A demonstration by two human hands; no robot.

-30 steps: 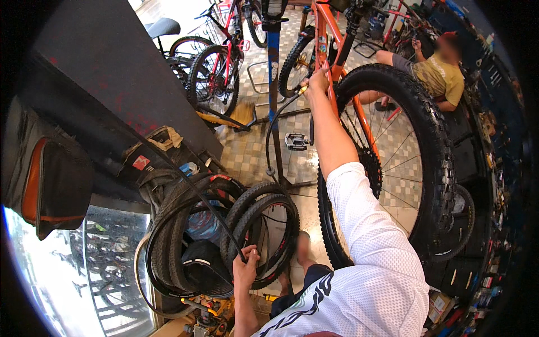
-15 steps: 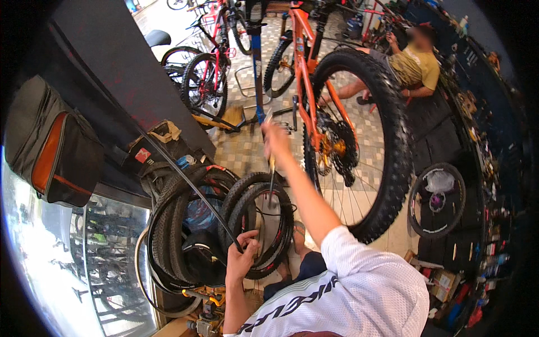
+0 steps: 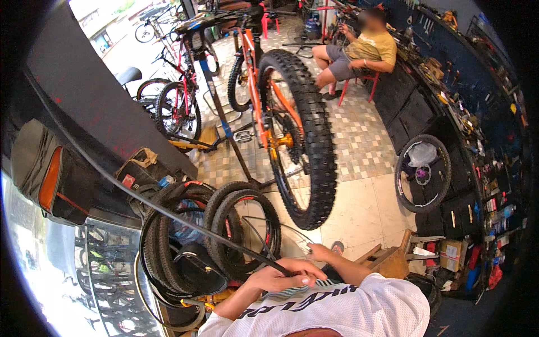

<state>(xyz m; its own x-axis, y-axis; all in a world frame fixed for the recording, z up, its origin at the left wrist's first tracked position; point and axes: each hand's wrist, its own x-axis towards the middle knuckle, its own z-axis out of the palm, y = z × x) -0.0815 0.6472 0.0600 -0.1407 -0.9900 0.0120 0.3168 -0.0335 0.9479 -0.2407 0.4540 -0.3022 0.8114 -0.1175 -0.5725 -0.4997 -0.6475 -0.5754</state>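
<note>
A long, thin black cable (image 3: 185, 222) slants from the upper left down to my left hand (image 3: 286, 275), which is closed around its end in front of my white shirt. My right hand (image 3: 323, 253) is just beyond and to the right of it, fingers closed and pointing left. A thin dark line, perhaps another cable (image 3: 295, 229), curves from the stacked tires to its fingertips. Something small and pale shows there, too small to name. Ahead, an orange bicycle (image 3: 252, 90) hangs on a stand (image 3: 219, 106), its knobby rear tire (image 3: 323, 151) toward me.
Several bicycle tires (image 3: 216, 216) are heaped to the left. A black and orange bag (image 3: 50, 174) hangs beside the glass. On the right are a wooden stool (image 3: 387, 261), a wheel (image 3: 398, 180) and shelves of parts. A seated person (image 3: 373, 48) is at the far right.
My right hand has come down from near the stand to beside my left hand. My left hand has moved right with the cable, which now bows. The view has shifted, showing the bicycle further left.
</note>
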